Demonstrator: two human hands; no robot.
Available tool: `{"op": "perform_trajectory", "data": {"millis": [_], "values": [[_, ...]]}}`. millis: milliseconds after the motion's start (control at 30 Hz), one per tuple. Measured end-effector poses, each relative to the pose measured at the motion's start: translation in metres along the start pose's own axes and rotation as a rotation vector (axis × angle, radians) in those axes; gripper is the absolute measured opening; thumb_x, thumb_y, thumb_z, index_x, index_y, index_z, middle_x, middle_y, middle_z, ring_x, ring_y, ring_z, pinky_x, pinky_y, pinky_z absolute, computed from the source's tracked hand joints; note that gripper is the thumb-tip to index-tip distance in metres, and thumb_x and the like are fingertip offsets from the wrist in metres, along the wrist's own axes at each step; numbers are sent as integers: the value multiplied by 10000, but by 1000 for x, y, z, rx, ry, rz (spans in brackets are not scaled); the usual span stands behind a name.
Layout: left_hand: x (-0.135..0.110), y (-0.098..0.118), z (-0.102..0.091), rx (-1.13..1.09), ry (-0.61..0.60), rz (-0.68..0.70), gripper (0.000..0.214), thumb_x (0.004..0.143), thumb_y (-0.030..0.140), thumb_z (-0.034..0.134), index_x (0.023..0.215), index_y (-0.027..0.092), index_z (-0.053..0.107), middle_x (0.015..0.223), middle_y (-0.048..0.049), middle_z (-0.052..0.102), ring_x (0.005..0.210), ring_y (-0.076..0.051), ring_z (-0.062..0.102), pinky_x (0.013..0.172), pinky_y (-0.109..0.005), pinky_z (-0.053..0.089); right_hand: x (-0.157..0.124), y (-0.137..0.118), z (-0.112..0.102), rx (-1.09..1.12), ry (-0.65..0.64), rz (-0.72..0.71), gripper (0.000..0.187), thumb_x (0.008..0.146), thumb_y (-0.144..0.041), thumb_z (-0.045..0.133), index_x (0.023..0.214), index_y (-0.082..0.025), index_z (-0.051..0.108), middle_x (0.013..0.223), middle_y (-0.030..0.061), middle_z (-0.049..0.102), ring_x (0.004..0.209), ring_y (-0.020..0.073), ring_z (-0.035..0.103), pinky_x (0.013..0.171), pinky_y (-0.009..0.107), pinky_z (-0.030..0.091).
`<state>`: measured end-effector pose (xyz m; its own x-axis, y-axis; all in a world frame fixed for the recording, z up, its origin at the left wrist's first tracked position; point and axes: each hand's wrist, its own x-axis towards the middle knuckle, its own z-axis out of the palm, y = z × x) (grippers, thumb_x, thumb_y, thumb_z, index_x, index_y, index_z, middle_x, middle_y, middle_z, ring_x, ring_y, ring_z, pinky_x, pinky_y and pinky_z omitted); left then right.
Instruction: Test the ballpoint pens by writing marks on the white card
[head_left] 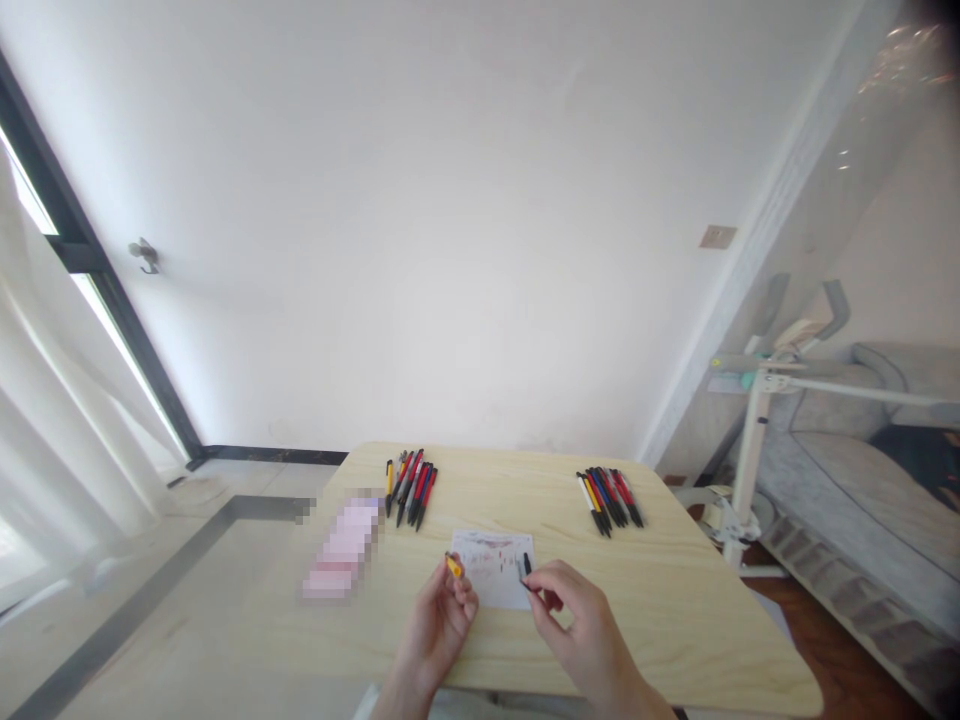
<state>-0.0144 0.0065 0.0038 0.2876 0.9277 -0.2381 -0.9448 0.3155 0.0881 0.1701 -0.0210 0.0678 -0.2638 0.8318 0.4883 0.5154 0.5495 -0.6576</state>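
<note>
My left hand (441, 625) is closed around a yellow pen part (454, 566), whose short end sticks up above the fingers. My right hand (581, 620) pinches a small black and grey pen part (526, 567) between thumb and forefinger. The two hands are apart, with a white sheet of paper (491, 592) lying on the table between and beyond them. Dark and reddish marks show on the sheet. How much of each pen part lies inside the fingers is hidden.
Several red, black, grey and yellow pens (411, 492) lie at the table's back left. Another row of pens (609, 498) lies at the back right. A blurred pink item (341, 550) is on the left edge of the wooden table (675, 620). Exercise equipment (754, 450) stands right.
</note>
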Motion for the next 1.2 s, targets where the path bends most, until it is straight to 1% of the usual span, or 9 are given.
{"op": "perform_trajectory", "data": {"millis": [133,433,567,700,833,933,1000,1200], "values": [[0,-1,0,-4,-6,-10,90,813,137,498,867,125,568,665,-1,580,513,-51,492,508,-180,408,0,-1,1,9,4,-4,163,755,-90,485,844,-194,573,747,23,577,625,130,521,575,236,428],[1,-2,-2,59,-30,-3,97,765,159,579,861,165,568,677,23,589,497,-49,485,492,-183,384,6,-5,2,21,39,-36,184,721,-64,502,827,-196,575,763,24,576,656,136,526,583,240,439],[2,-2,-2,52,-27,-2,116,744,147,602,852,163,564,694,23,597,511,-48,492,501,-180,386,9,-10,0,19,74,-34,157,730,-79,504,806,-193,581,759,29,576,664,139,530,589,245,448],[2,-2,-2,56,-34,-4,123,729,157,620,838,162,564,674,31,592,510,-44,497,496,-171,386,12,-19,0,43,92,-57,170,714,-67,505,796,-192,586,731,21,592,648,134,542,590,240,460],[2,-3,-2,117,-17,13,83,741,170,609,813,166,569,689,31,614,503,-48,520,513,-182,412,14,-26,3,86,140,-61,160,705,-79,515,786,-193,593,704,19,613,626,135,557,588,238,472],[3,-3,-2,153,15,25,76,757,166,590,832,167,577,748,16,646,522,-63,562,522,-196,433,16,-30,6,119,187,-44,139,710,-102,519,778,-192,601,686,21,627,603,137,566,584,239,480],[3,-3,-2,163,29,28,76,766,167,581,842,159,582,740,10,654,540,-72,586,531,-200,445,18,-31,7,133,208,-39,128,713,-118,521,773,-192,606,685,23,637,597,139,575,581,237,484],[3,-4,-5,184,16,28,79,784,190,568,848,146,584,729,2,669,546,-77,604,547,-204,470,19,-29,17,134,206,-27,128,712,-119,525,770,-188,617,669,17,645,576,134,581,565,228,483]]}}
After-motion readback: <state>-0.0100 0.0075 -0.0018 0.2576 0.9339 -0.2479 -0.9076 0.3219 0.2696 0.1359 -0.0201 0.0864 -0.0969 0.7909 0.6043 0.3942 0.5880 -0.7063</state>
